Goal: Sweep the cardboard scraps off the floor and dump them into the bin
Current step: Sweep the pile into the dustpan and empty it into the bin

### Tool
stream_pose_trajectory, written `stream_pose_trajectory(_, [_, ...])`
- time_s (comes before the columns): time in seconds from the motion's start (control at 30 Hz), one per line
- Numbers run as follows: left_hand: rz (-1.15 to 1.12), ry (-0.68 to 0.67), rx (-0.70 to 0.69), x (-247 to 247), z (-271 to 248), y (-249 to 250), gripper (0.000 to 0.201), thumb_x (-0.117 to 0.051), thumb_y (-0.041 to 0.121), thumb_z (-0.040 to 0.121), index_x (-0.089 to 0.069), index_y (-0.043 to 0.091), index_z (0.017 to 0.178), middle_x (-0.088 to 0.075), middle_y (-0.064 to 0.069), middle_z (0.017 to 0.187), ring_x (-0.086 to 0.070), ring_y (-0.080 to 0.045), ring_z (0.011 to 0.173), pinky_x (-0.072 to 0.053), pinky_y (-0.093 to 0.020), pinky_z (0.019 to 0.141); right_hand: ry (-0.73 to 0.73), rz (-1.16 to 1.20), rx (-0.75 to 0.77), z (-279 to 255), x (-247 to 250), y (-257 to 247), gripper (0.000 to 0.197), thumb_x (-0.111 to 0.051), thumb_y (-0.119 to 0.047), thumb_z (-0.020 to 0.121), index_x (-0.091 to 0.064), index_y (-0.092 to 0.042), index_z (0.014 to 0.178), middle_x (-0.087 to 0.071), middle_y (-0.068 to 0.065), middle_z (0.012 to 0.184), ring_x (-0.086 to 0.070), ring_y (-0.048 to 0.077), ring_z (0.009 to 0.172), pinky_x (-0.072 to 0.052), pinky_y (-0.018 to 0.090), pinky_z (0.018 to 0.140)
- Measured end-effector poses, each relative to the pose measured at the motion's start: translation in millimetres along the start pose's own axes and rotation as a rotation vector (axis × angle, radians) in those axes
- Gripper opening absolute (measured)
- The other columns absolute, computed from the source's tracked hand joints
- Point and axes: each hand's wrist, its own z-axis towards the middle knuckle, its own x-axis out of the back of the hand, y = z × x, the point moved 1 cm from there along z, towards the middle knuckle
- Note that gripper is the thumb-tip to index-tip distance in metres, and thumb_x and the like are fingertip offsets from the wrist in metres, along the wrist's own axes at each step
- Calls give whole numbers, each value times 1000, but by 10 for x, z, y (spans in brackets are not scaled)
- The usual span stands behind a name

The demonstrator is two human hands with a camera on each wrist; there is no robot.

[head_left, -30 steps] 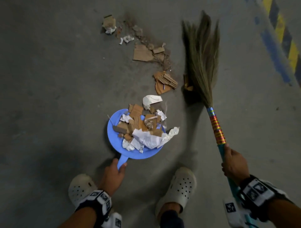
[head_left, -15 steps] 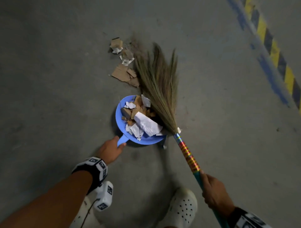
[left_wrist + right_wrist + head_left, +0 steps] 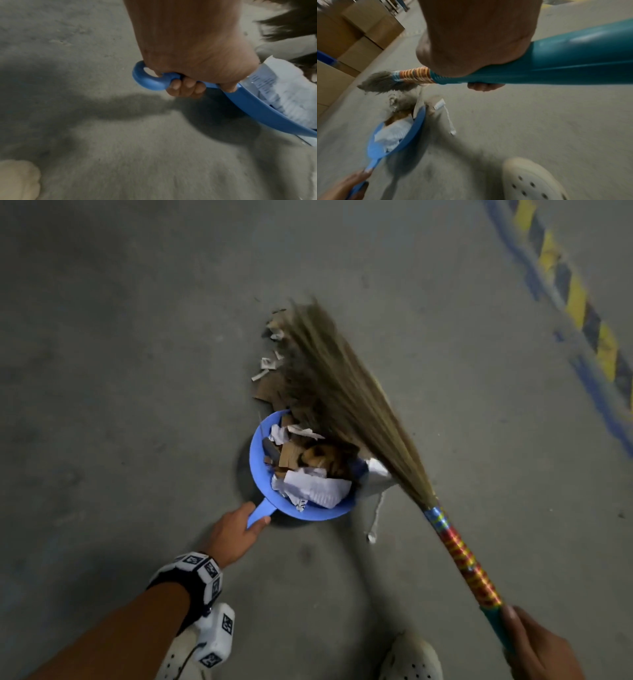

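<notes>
The concrete floor point(image 3: 137, 371) fills the frame. My right grip point(image 3: 537, 645), lower right, clenches the broom point(image 3: 342, 392), its bristles over cardboard scraps point(image 3: 270, 386) at centre. My left grip point(image 3: 233, 537) clasps the handle of the blue dustpan point(image 3: 257, 460), heaped with scraps and paper point(image 3: 318, 491).

The left hand point(image 3: 236, 534) reaches forward and down from a bare forearm with a marker band at the wrist; its fingers point(image 3: 186, 86) curl under the dustpan handle point(image 3: 150, 79) and the thumb lies on top. The right hand point(image 3: 537, 648) sits low at the person's right side, fist closed round the broom handle point(image 3: 573, 67), knuckles up, fingertips point(image 3: 485, 85) wrapping beneath it.
</notes>
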Motion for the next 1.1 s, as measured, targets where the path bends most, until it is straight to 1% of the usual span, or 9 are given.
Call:
stream_pose_trajectory(0.13, [-30,65,-1,375,26,-232,28,-58,29,93,-44,21,71,-55,-6,68,-56,-28,66,-36,-34,58,40,-24,98,464,103,-414,73,-22,-88,69,-58,-26,80,-61,6,50,-61,22,48,-46,32,47])
stream_pose_trajectory(0.23, [-47,99,11,648,33,-474,25,-59,26,93,-55,6,80,-60,-13,71,-59,-30,68,-41,-38,62,63,-103,246,1063,39,-971,74,-23,-85,78,-55,-19,77,-61,5,56,-63,28,55,-49,39,50])
stream_pose_trajectory(0.37, [-29,160,10,933,24,-747,21,-62,21,91,-59,2,84,-63,-12,76,-59,-28,72,-40,-36,63,47,-170,333,1830,-168,-2102,67,-34,-71,90,-58,-10,75,-66,16,70,-65,36,68,-56,44,67])
stream_pose_trajectory(0.53, [-11,149,22,1140,-30,-1041,20,-63,21,91,-60,2,85,-64,-13,75,-62,-26,71,-45,-42,67,-140,-302,345,2140,-486,-2984,65,-38,-63,92,-56,-8,64,-61,10,58,-58,25,49,-42,26,49])
stream_pose_trajectory(0.67, [11,155,13,1188,-101,-1268,25,-65,22,90,-59,0,81,-63,-15,72,-62,-30,68,-43,-40,62,-169,-448,368,1920,-549,-2616,67,-33,-64,94,-52,-10,59,-60,13,60,-62,32,63,-51,36,67])
stream_pose_trajectory(0.77, [15,155,-3,1161,-194,-1401,36,-60,37,85,-59,2,79,-64,-11,71,-60,-24,63,-42,-36,58,-159,-536,342,1644,-399,-1912,77,-24,-78,83,-55,-11,65,-60,10,61,-60,30,62,-49,36,62])
stream_pose_trajectory(0.9, [33,122,-1,1125,-314,-1516,20,-66,21,88,-53,19,74,-58,2,66,-53,-12,59,-37,-21,56,-102,-524,307,1143,-88,-1032,80,-17,-82,81,-58,-14,71,-58,2,53,-57,18,52,-46,38,54])
stream_pose_trajectory(1.0, [61,91,28,1151,-385,-1600,17,-66,22,88,-59,10,79,-63,-5,71,-61,-23,66,-39,-27,56,-57,-448,241,725,54,-725,71,-27,-74,81,-60,-11,78,-58,4,49,-59,20,50,-47,38,52])
stream_pose_trajectory(1.1, [82,73,47,1207,-460,-1669,19,-64,27,89,-61,9,83,-65,-7,76,-61,-23,69,-41,-28,57,-71,-356,207,376,-30,-763,66,-31,-71,78,-61,-13,83,-60,6,51,-61,21,52,-50,37,55])
